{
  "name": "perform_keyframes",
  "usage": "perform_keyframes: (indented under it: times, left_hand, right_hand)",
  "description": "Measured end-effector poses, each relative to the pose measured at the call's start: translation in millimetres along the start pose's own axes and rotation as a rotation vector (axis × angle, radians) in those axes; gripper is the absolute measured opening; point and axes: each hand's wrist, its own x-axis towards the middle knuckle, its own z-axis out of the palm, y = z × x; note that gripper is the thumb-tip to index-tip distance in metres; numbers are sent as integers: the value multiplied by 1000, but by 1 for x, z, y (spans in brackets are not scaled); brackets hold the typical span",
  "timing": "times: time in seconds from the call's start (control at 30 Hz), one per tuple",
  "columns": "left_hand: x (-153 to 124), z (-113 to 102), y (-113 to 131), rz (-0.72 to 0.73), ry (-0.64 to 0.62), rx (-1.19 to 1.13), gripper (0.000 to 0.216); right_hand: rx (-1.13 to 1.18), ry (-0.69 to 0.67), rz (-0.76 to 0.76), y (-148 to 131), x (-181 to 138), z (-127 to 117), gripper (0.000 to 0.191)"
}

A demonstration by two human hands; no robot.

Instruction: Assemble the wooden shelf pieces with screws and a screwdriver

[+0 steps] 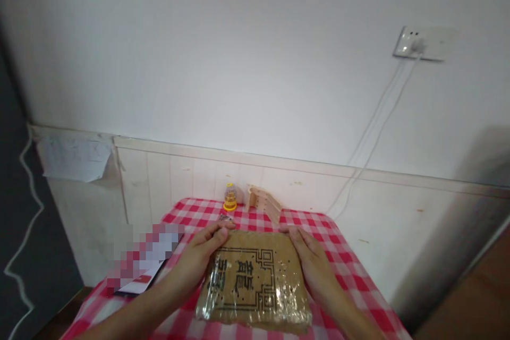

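Between my two hands is a flat brown cardboard package (247, 281) wrapped in shiny clear film, with dark printed characters and a square line pattern on its face. My left hand (209, 239) grips its far left corner, the thumb lying along the edge. At the far right corner my right hand (308, 252) holds it in the same way. The fingers under the package are hidden. Just beyond it, a small item (226, 218), too small to make out, lies on the red and white checked tablecloth (346, 255).
A yellow-based container (230, 199) and a light wooden piece (263, 202) stand at the table's back, against the wall. To the left lies a tablet-like screen (147, 263), partly pixelated. White cables (368, 154) run down from a wall socket (424, 44) behind the table.
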Motion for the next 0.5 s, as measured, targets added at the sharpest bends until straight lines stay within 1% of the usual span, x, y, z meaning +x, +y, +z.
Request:
perform_keyframes:
  times: [0.07, 0.13, 0.2, 0.23, 0.3, 0.37, 0.43, 0.5]
  left_hand:
    - [2, -3, -15, -21, 13, -7, 53]
    - [3, -8, -28, -46, 34, -14, 51]
    - [3, -12, -37, -69, 64, -29, 51]
    - [2, -13, -39, -72, 74, -34, 51]
    - [1, -15, -38, -46, 89, -32, 52]
    - [-1, -17, -32, 1, 118, -11, 55]
    - [-1, -20, -27, 62, 152, 28, 63]
    - [1, -24, -25, 149, 157, 99, 68]
  right_hand:
    - [1, 40, 19, 15, 0, -2, 57]
    - [21, 43, 61, 30, -2, 0, 56]
    - [67, 2, 116, 41, -6, 4, 56]
    - [106, -41, 149, 45, -8, 7, 57]
    - [212, -145, 205, 49, -12, 10, 59]
    - [288, -241, 214, 50, -14, 12, 56]
    - [308, -313, 168, 48, -14, 12, 54]
    - [265, -324, 76, 47, -12, 9, 56]
